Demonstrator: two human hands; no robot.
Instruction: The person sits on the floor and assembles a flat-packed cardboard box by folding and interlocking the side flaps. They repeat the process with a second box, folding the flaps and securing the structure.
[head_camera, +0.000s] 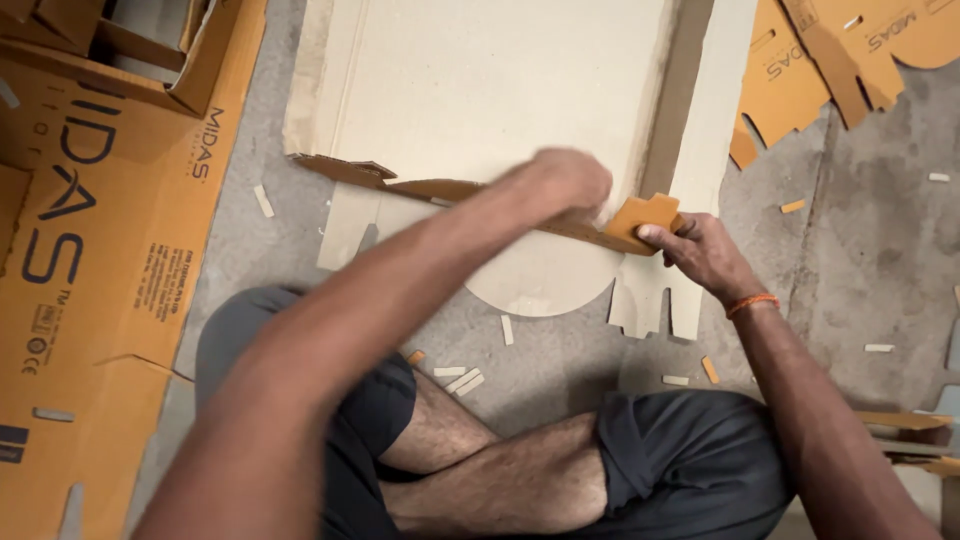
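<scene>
A long orange-brown die-cut cardboard piece (430, 187) is held edge-up above a pale cardboard sheet (480, 80) lying on the floor. My right hand (700, 250) grips the piece's right end, thumb on a tab (645, 215). My left hand (565, 180) is blurred and presses on the piece near its right part; its fingers look curled on the cardboard. I sit cross-legged on the concrete floor, in dark shorts.
A stack of orange printed cardboard sheets (90, 260) lies at the left. More die-cut orange pieces (830, 50) lie at the top right. Small cardboard scraps (460, 378) litter the grey floor (880, 250). Cardboard edges (910, 435) stick in at the right.
</scene>
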